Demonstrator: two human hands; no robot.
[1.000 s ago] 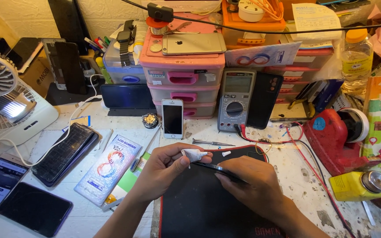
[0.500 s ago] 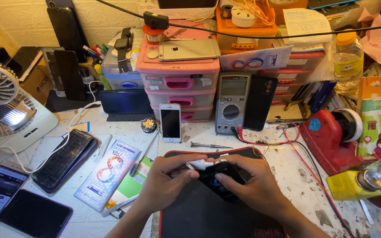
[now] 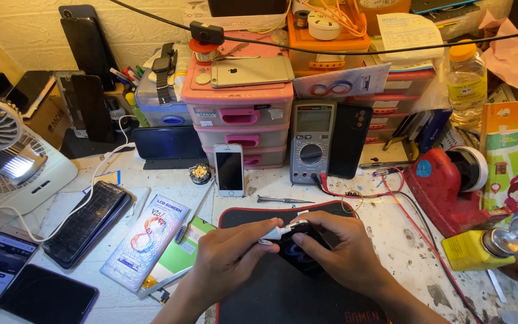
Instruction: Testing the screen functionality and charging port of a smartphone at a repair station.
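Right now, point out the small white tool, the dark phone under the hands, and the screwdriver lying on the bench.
small white tool (image 3: 280, 231), head view, on its white body between the fingertips.
dark phone (image 3: 298, 255), head view, on its back below the fingers.
screwdriver (image 3: 283, 200), head view, on its thin shaft.

Both forearms come up bare from the lower edge of the view with no sleeve, watch, ring or glove showing, and the left hand (image 3: 226, 261) and right hand (image 3: 337, 255) are uncovered, with short plain nails on the fingers.
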